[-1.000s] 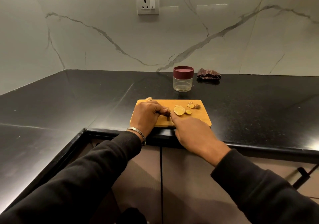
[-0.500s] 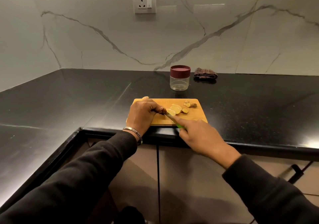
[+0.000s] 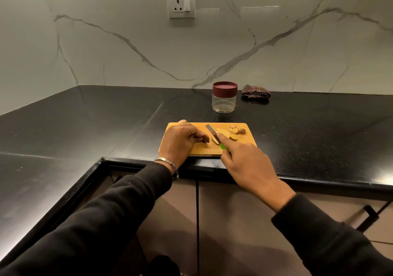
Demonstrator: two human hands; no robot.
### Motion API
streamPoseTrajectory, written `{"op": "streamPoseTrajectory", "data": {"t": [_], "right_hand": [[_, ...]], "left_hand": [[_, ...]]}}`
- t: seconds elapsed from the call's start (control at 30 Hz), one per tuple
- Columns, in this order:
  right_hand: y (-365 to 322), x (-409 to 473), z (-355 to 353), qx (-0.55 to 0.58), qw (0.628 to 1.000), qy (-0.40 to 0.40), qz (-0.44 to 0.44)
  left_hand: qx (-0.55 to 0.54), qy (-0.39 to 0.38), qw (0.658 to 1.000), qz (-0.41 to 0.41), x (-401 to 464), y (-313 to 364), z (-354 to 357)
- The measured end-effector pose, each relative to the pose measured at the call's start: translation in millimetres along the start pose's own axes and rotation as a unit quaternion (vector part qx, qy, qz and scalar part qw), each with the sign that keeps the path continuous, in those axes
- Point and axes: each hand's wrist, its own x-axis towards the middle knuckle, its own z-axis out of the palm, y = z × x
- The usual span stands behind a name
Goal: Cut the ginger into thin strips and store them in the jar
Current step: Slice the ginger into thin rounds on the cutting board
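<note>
A wooden cutting board lies at the counter's front edge. My left hand rests on its left part, fingers curled round a piece of ginger. My right hand grips a green-handled knife, forefinger along the blade's back, the blade raised and pointing up-left between the ginger piece and several cut ginger slices. Small ginger scraps lie at the board's far right. A clear jar with a maroon lid on stands behind the board.
A folded dark checked cloth lies to the right of the jar by the marble wall. Another ginger knob peeks out behind the board's far left corner. The black counter bends in an L to the left.
My right hand has drawn back to the right, and the blade now stands lifted clear of the ginger. A fresh slice lies beside the blade. My left hand keeps its hold.
</note>
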Motion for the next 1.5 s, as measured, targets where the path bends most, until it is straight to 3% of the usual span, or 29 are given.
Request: {"op": "streamPoseTrajectory", "data": {"t": [0.4, 0.93, 1.5], "right_hand": [[-12, 7, -1, -0.08, 0.996, -0.024, -0.013], [-12, 5, 2, -0.105, 0.993, -0.023, -0.039], [0, 19, 1, -0.027, 0.998, -0.044, -0.04]], "left_hand": [[0.015, 0.001, 1.0, -0.004, 0, -1, 1], [0.021, -0.012, 1.0, -0.002, 0, 1, -1], [0.028, -0.026, 0.999, -0.031, 2, -2, 1]]}}
